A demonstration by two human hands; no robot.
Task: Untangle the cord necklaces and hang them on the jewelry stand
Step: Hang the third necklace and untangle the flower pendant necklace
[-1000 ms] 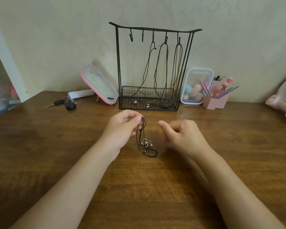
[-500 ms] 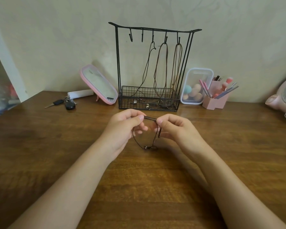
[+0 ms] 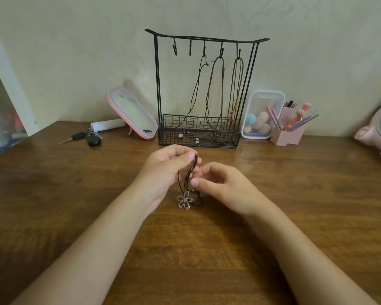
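Note:
A dark cord necklace (image 3: pixel 189 175) with a silver flower pendant (image 3: pixel 184 201) hangs bunched from my left hand (image 3: pixel 167 170), which pinches its top between thumb and fingers. My right hand (image 3: pixel 222 186) is just right of it, thumb and fingers curled against the cords near the beads; whether they pinch a strand I cannot tell. The pendant touches the wooden table (image 3: pixel 75 194). Behind stands the black wire jewelry stand (image 3: pixel 157 84) with a basket base. Three cord necklaces (image 3: pixel 216 89) hang from its three right hooks; the two left hooks (image 3: pixel 182 48) are bare.
Left of the stand lean a pink mirror (image 3: pixel 132 112), a white tube and car keys (image 3: pixel 86 137). To its right are a clear box of sponges (image 3: pixel 261 115), a pink brush holder (image 3: pixel 288 130) and a pink fan (image 3: pixel 379 130) at the table's right edge.
Half a second ago both hands stretched the cord level between them. Now the necklace hangs down from my left hand, the pendant is back on the table, and my right hand has dropped lower.

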